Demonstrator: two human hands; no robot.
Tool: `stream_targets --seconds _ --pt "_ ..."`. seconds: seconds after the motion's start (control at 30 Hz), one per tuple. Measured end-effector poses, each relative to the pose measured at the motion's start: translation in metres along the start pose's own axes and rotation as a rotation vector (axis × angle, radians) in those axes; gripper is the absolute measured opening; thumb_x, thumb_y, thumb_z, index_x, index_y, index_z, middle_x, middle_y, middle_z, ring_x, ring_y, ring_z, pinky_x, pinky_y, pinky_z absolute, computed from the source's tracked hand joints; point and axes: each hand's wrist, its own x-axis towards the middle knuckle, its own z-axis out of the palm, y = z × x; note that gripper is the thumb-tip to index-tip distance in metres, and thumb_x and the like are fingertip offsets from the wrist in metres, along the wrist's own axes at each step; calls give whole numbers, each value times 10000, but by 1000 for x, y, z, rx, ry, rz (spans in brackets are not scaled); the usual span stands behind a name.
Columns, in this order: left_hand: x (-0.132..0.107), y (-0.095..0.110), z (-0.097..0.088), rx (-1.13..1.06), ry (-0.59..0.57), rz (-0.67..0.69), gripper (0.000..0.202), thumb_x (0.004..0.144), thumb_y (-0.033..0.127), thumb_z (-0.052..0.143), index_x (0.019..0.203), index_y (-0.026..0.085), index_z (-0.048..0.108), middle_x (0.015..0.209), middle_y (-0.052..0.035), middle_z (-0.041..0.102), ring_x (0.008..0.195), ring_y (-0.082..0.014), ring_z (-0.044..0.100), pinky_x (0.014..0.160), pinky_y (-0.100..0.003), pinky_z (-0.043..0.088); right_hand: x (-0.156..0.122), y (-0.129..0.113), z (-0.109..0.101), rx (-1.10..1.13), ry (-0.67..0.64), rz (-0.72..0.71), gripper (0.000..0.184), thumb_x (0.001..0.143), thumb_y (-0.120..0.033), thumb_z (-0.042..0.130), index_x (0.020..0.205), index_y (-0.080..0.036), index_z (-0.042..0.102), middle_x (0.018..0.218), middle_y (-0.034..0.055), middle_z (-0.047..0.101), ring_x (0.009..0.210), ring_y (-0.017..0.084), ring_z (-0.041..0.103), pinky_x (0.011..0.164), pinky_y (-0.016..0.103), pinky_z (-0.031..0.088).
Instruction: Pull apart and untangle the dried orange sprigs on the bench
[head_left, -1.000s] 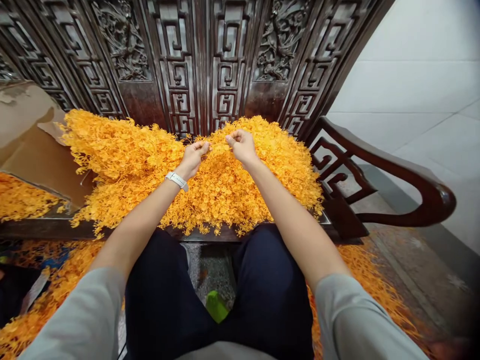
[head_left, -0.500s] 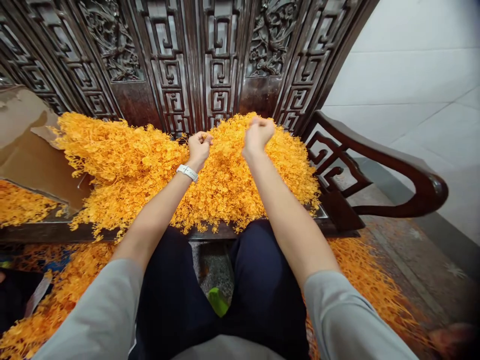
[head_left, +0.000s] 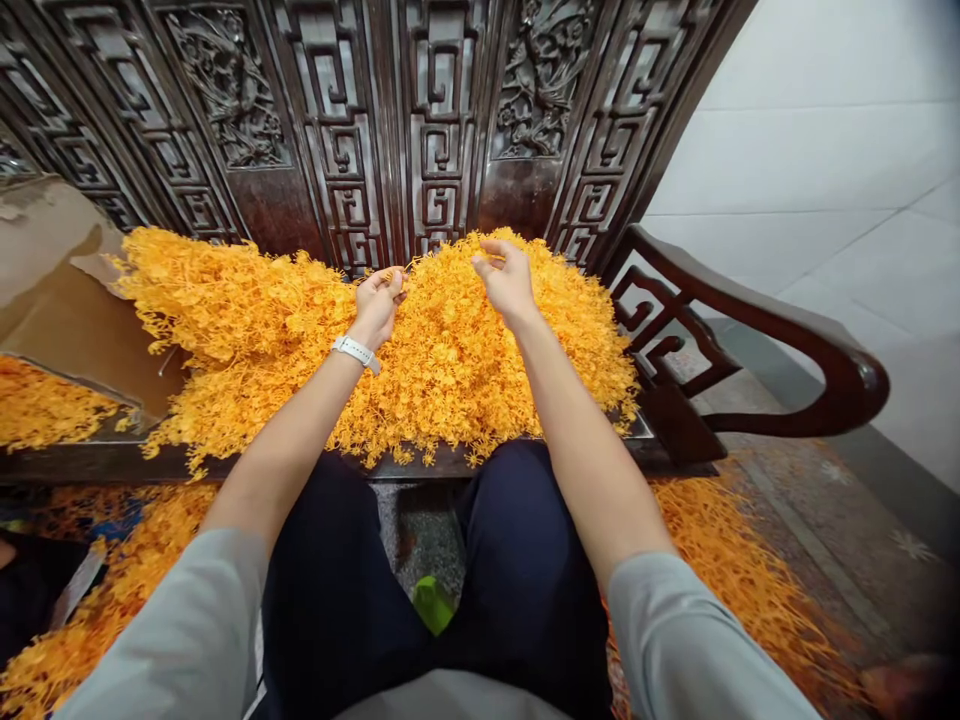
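Observation:
A large heap of orange artificial flower sprigs covers the bench seat in front of me. Over its back left part, my left hand, with a white watch strap on the wrist, pinches a small orange sprig between thumb and fingers. To the right, my right hand hovers above the heap, thumb and fingers apart, and I see nothing in its grasp. A gap separates the two hands.
The dark carved bench back rises behind the heap, and a curved armrest stands at the right. An open cardboard box sits at the left. More orange strands lie on the floor on both sides.
My left hand has shifted a little left and down. My right hand has gone from closed to open fingers, staying over the heap.

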Motion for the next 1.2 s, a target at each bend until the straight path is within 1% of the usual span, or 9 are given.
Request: stream_targets --seconds 0.1,0.2,0.37,0.53,0.67,0.8,0.93,1.07,1.2 --pt "-4 3 2 -46 -29 7 169 978 79 690 875 202 745 937 -40 757 760 -96 663 800 -271 574 -8 -5 4 -173 11 -122 662 912 -794 650 1205 -203 701 1406 179 634 1388 339 565 1260 571 395" --pt "-11 3 8 -70 -122 21 144 934 60 724 915 202 741 977 -38 779 812 -101 707 849 -279 601 -18 -18 18 -182 -17 -142 663 936 -817 598 1176 -207 699 1285 156 701 1298 329 616 1222 570 423" --pt "-27 -1 23 -2 -310 9 258 782 31 827 977 191 772 1098 -58 806 884 -114 729 910 -293 601 -20 -28 38 130 -87 130 323 1031 -527 664 1077 -207 644 863 41 700 746 182 644 836 390 569" --pt "-31 7 25 79 -408 0 257 788 147 846 1029 236 836 1237 -56 801 1065 -162 716 907 -290 559 -17 -16 36 119 11 66 170 1006 -290 707 891 -219 604 804 0 662 768 144 624 794 317 506" --pt "-24 11 18 81 -333 -68 283 979 490 717 953 246 858 1225 -76 808 1058 -195 708 789 -286 533 -21 -17 31 21 -52 -92 191 981 -195 688 829 -221 576 777 -11 619 734 150 572 754 340 444" --pt "-15 5 17 97 -179 -36 152 915 215 796 766 210 822 875 -66 785 805 -132 663 692 -246 479 -24 -24 33 -88 -85 -176 242 927 -73 639 786 -229 520 754 -18 572 721 152 527 735 347 409" --pt "-14 3 22 138 -220 46 261 858 34 751 641 176 782 677 -36 693 636 -93 589 662 -246 468 -13 -16 27 -135 120 -43 248 901 -55 585 767 -233 476 745 -12 542 727 155 546 751 351 449" --pt "-11 13 13 100 -202 81 302 799 -47 706 596 173 749 727 -36 710 623 -72 588 608 -218 451 6 13 -5 -196 444 131 145 994 -122 460 911 -210 540 883 38 560 877 202 626 877 426 522" --pt "-3 24 -8 -21 -127 2 220 826 4 736 798 204 825 929 -59 790 710 -91 654 578 -197 484 5 30 -27 -254 300 43 248 1022 -320 584 1233 -189 589 1179 137 604 1063 266 655 962 498 559"
